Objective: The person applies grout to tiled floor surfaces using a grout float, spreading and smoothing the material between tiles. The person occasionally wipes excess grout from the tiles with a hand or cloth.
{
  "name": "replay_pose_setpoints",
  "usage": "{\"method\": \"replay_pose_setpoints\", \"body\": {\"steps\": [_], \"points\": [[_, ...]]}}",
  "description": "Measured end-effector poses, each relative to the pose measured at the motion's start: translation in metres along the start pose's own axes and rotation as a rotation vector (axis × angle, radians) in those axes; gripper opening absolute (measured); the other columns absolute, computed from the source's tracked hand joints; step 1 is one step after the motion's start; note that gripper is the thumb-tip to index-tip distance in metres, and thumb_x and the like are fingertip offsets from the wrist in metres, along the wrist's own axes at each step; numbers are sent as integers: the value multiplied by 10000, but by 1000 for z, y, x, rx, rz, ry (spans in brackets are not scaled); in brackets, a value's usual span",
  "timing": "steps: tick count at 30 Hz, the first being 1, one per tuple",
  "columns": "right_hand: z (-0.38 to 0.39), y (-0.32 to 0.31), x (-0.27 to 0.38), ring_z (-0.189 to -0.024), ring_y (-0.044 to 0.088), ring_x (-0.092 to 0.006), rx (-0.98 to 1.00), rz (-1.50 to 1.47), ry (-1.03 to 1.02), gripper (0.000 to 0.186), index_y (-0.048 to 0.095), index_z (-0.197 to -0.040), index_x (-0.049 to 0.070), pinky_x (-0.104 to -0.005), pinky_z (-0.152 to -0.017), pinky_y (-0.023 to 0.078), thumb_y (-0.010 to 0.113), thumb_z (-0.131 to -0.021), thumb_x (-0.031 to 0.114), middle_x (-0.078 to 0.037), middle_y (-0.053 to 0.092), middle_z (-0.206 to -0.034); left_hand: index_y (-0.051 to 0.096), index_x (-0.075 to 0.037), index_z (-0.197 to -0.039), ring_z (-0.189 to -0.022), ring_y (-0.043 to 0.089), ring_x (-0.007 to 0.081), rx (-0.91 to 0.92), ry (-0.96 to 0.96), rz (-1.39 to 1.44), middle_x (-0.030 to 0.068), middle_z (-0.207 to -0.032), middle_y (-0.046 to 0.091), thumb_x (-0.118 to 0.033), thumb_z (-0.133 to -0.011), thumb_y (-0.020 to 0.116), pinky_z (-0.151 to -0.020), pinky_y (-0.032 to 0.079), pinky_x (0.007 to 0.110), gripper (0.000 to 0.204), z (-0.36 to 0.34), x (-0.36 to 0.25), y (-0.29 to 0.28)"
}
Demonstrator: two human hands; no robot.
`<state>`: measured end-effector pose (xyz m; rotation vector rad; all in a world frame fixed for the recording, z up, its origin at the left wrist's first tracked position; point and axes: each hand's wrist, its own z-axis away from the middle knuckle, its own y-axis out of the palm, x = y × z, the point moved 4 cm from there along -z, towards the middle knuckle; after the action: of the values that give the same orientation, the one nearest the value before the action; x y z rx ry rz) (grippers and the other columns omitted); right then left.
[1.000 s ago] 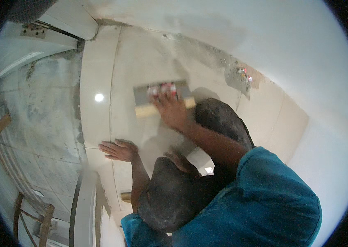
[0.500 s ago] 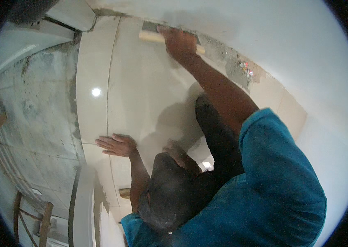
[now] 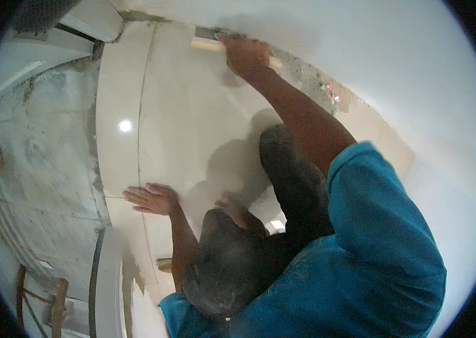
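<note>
My right hand (image 3: 247, 55) holds a flat grey float with a pale yellow edge (image 3: 207, 44) against the far edge of the beige floor tiles (image 3: 181, 101), right beside the base of the white wall (image 3: 407, 67). My fingers cover much of the float's middle. On the left, my left hand (image 3: 150, 198) lies flat with fingers spread across the tiles, by a joint between them. My dark-clad knees and a bare foot (image 3: 238, 211) are between my arms on the tiled floor.
Grey stained floor (image 3: 52, 146) lies to the left, with wooden rungs and poles (image 3: 57, 304) at its lower edge. A pale door frame (image 3: 111, 287) stands at lower left, another white frame (image 3: 91, 22) at top left. Rough mortar and small debris (image 3: 331, 90) line the right wall's foot.
My right hand moved the float forward from mid-tile to the wall's base, mostly by half a second ago. My left hand stays spread on the tiles. The view has shifted slightly.
</note>
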<state>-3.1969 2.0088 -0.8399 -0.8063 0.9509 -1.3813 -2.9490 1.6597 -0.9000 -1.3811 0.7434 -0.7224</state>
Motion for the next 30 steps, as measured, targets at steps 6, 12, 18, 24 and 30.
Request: {"method": "replay_pose_setpoints", "body": {"steps": [6, 12, 18, 24, 30], "points": [[9, -2, -6, -988, 684, -269, -205, 32, -69, 437, 536, -1352, 297, -504, -807, 554, 544, -927, 197, -55, 681, -1154, 210, -53, -1528, -1486, 140, 310, -39, -25, 44, 156, -1599, 175, -484, -1033, 150, -1183, 79, 548, 659, -1, 1, 3], [5, 4, -10, -947, 696, -260, -336, 29, -178, 441, 566, -1318, 298, -513, -734, 561, 584, -894, 178, -34, 688, -1149, 207, -48, -1527, -1490, 122, 307, -26, -2, 17, 161, -1600, 164, -501, -1030, 154, -1181, 94, 550, 675, 0, 0, -4], [3, 7, -14, -997, 689, -253, -179, 31, -90, 470, 560, -1329, 266, -478, -790, 575, 607, -878, 143, -48, 680, -1177, 220, -35, -1522, -1485, 142, 316, -26, -26, 47, 172, -1590, 191, -477, -1035, 165, -1177, 108, 556, 660, -2, -2, -6], [3, 1, -19, -913, 704, -286, -108, 98, -61, 494, 529, -1362, 300, -482, -743, 573, 566, -896, 137, -65, 682, -1152, 243, -28, -1514, -1481, 160, 325, -41, -10, 64, 173, -1587, 206, -451, -1040, 188, -1169, 123, 566, 638, 0, 2, -1], [-1, 3, -22, -880, 707, -281, -169, 82, -95, 483, 515, -1377, 330, -495, -711, 568, 539, -921, 174, -26, 701, -1104, 247, -24, -1512, -1481, 158, 327, -53, -21, 31, 168, -1589, 206, -462, -1038, 188, -1169, 117, 567, 648, 2, 3, -1]]}}
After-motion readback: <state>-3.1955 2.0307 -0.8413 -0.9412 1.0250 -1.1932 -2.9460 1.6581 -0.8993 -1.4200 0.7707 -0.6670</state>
